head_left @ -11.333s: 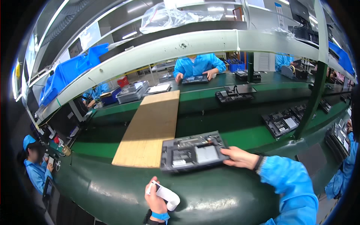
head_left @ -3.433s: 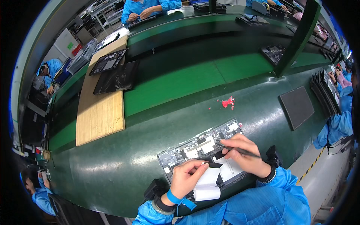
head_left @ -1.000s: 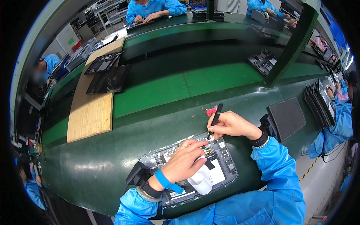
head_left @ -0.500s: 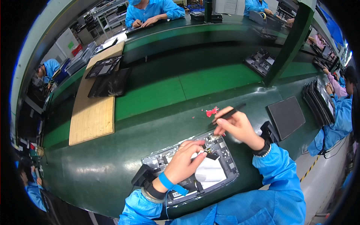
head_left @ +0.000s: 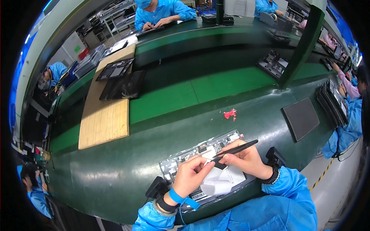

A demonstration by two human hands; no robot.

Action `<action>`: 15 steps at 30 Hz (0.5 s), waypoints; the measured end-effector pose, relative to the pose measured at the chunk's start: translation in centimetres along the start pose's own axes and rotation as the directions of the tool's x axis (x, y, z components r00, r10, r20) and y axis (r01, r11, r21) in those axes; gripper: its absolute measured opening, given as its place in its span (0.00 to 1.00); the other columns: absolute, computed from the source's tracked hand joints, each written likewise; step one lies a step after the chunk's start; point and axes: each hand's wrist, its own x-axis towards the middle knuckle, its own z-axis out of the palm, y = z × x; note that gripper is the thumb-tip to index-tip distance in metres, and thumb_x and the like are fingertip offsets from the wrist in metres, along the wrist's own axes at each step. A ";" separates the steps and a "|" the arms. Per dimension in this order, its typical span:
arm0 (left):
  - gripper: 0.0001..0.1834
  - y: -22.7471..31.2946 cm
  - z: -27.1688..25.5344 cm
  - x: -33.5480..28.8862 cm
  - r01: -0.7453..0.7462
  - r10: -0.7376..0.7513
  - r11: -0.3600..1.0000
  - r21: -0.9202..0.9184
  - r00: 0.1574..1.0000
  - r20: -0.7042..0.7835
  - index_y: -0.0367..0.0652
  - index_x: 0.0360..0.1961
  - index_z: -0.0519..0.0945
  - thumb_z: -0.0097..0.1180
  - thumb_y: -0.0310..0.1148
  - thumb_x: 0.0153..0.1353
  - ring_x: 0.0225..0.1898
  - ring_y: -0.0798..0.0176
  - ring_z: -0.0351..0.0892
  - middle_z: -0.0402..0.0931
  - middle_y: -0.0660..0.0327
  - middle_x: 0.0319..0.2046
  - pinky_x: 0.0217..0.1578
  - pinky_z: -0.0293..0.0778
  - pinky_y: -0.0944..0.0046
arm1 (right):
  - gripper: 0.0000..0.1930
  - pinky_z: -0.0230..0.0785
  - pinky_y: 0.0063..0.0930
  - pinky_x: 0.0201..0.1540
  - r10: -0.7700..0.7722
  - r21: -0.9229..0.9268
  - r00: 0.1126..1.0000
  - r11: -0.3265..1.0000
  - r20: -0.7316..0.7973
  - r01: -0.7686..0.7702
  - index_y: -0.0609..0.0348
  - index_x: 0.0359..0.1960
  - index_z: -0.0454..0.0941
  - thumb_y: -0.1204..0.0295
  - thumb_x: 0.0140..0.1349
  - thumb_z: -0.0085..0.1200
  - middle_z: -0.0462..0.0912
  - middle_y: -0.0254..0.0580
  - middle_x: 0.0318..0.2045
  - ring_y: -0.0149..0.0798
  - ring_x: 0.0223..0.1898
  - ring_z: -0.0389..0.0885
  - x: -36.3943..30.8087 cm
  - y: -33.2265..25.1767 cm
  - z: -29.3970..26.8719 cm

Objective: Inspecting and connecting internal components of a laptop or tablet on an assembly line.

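Observation:
An opened laptop base (head_left: pixel 171 164) lies before me, its boards and parts exposed. Over its right half rests a curled white backing sheet (head_left: pixel 219 181) with a small black strip (head_left: pixel 220 165) near its upper edge. My left hand (head_left: pixel 189 175) is closed, thumb and fingers pinching the sheet's upper left edge. Between the fingers of my right hand (head_left: pixel 248 161) are black tweezers (head_left: pixel 243 148), their tips reaching the sheet close to my left fingertips. What the tips grip is too small to tell.
Red scraps (head_left: pixel 230 113) lie beyond the laptop base. To the right are a dark flat panel (head_left: pixel 301 118) and a stack of laptop parts (head_left: pixel 331 103). A wooden board (head_left: pixel 106 129) bears dark laptop parts at left. A green post (head_left: pixel 304 48) rises at right; co-workers sit around.
My right hand has come down and left with the tweezers, from the far edge of the laptop base to beside my left hand. The left fingers have drawn closer together on the sheet.

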 end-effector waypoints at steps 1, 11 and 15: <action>0.06 0.1 -0.2 0.0 0.027 -0.030 0.999 0.047 0.998 0.055 0.36 0.29 0.77 0.58 0.28 0.53 0.20 0.76 0.67 0.69 0.65 0.22 0.21 0.62 0.75 | 0.10 0.74 0.20 0.36 0.003 -0.003 1.000 1.000 0.005 -0.003 0.69 0.41 0.70 0.80 0.57 0.51 0.76 0.42 0.33 0.32 0.35 0.80 0.0 0.0 0.1; 0.06 0.0 -0.2 0.0 0.079 -0.086 0.993 0.084 0.992 0.093 0.35 0.31 0.78 0.57 0.28 0.54 0.23 0.78 0.69 0.72 0.65 0.25 0.23 0.65 0.77 | 0.10 0.73 0.21 0.36 0.087 0.019 0.995 0.996 -0.050 -0.087 0.67 0.41 0.71 0.77 0.58 0.51 0.76 0.41 0.33 0.33 0.35 0.80 -0.3 -0.3 0.2; 0.06 -0.2 -0.1 -0.1 0.074 -0.081 0.994 0.076 0.993 0.087 0.34 0.30 0.78 0.57 0.28 0.54 0.22 0.78 0.69 0.71 0.65 0.24 0.23 0.65 0.76 | 0.10 0.72 0.20 0.36 0.065 0.015 0.998 0.998 -0.023 -0.065 0.67 0.40 0.72 0.77 0.57 0.52 0.76 0.38 0.31 0.33 0.35 0.80 -0.2 0.2 0.1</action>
